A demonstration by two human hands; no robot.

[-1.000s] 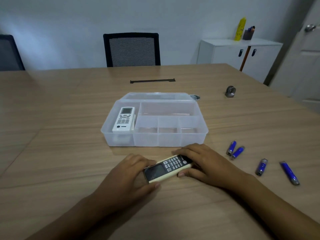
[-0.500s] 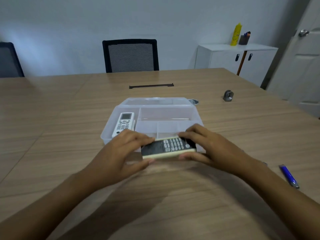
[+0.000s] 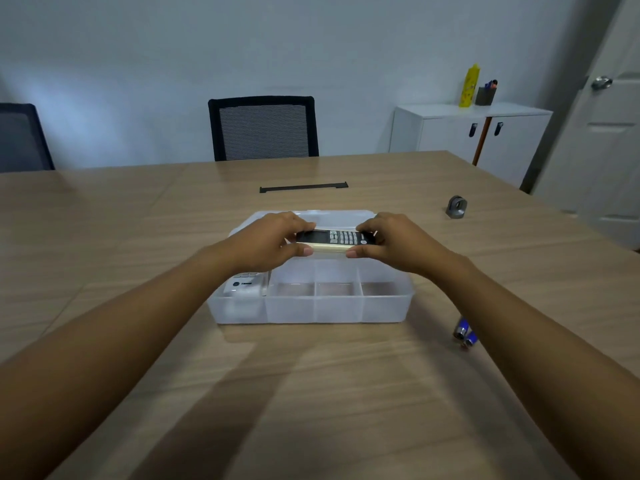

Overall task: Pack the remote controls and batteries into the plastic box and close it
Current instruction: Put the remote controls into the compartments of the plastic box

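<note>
remote [image 3: 334,240] | lifted off table | now held over box [image 3: 388,308] | both hands

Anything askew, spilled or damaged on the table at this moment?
Nothing stands out. Both hands, left hand and right hand, hold the remote level over the open box; a white remote lies in its left compartment, and two batteries lie on the table.
</note>
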